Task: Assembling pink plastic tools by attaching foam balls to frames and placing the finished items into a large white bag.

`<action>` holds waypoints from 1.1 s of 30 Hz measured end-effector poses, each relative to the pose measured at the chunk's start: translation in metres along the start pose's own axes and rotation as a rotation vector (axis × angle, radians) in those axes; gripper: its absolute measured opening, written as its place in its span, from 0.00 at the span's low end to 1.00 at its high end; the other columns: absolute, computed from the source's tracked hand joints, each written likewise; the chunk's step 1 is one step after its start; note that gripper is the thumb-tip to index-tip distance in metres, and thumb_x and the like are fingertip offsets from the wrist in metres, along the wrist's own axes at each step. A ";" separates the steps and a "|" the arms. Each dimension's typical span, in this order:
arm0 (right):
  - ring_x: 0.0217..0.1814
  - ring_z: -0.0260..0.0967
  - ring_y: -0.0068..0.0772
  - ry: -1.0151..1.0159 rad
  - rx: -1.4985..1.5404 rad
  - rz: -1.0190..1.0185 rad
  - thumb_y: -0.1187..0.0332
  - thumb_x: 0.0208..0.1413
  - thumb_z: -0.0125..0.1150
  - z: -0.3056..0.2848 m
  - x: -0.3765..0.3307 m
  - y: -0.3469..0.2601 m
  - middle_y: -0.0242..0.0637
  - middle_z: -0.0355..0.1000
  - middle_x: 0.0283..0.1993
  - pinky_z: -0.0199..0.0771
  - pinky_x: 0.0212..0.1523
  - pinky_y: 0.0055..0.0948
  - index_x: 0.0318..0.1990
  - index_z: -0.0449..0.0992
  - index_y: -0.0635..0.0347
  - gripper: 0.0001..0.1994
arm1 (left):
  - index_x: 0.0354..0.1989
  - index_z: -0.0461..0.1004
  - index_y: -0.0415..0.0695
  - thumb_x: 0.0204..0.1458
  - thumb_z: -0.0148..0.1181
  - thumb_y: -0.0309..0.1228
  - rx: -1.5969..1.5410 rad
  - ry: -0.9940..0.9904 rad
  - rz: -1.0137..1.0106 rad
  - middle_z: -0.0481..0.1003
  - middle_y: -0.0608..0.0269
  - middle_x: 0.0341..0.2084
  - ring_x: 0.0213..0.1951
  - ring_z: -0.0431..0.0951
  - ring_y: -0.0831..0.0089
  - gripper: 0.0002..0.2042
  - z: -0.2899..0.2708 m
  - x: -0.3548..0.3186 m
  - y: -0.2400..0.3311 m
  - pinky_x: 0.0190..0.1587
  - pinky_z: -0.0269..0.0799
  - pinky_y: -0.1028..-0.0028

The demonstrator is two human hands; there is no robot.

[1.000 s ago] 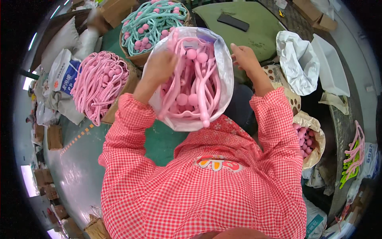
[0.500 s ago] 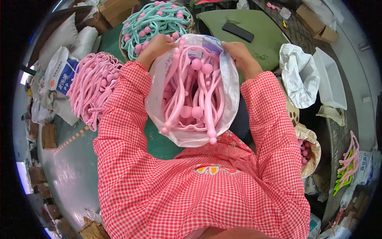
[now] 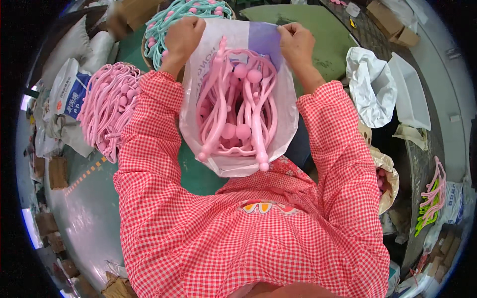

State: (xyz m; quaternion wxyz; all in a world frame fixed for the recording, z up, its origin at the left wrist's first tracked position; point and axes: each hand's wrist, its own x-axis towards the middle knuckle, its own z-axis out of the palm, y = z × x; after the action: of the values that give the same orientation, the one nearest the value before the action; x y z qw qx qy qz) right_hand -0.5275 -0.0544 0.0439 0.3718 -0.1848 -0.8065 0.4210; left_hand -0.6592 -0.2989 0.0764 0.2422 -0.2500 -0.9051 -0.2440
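A white woven sack stands upright before my chest with its mouth facing up. Inside it are pink rubbery cords with balls on them, and a few cord ends lean over the near rim. My left hand pinches the far left corner of the sack's rim. At the far right corner, beside a purple printed patch, my right hand is closed on the same rim. Between the hands the far side of the sack is pulled up and stretched nearly flat.
A heap of pink cords lies to the left. Behind my left hand stands a basket of teal cords with pink balls. To the right are a crumpled white bag, a white plastic bin and a green-topped surface.
Both hands have moved up and away from me, drawing the far rim taller and tighter. More of the sack's printed inner side shows. The phone on the green surface is now out of sight.
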 end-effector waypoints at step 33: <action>0.12 0.54 0.16 -0.622 0.539 0.776 0.57 0.63 0.51 -0.144 -0.254 -0.032 0.27 0.62 0.12 0.51 0.17 0.19 0.17 0.72 0.60 0.24 | 0.20 0.68 0.41 0.61 0.50 0.38 -1.136 -0.405 -0.587 0.69 0.64 0.14 0.15 0.67 0.78 0.19 -0.162 -0.248 0.051 0.19 0.60 0.78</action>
State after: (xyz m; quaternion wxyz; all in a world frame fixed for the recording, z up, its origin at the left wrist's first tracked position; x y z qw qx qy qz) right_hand -0.2520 -0.1502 0.0102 -0.0315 -0.2333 -0.6150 0.7525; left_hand -0.3908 -0.4342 0.0774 -0.1779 -0.1228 -0.6941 -0.6866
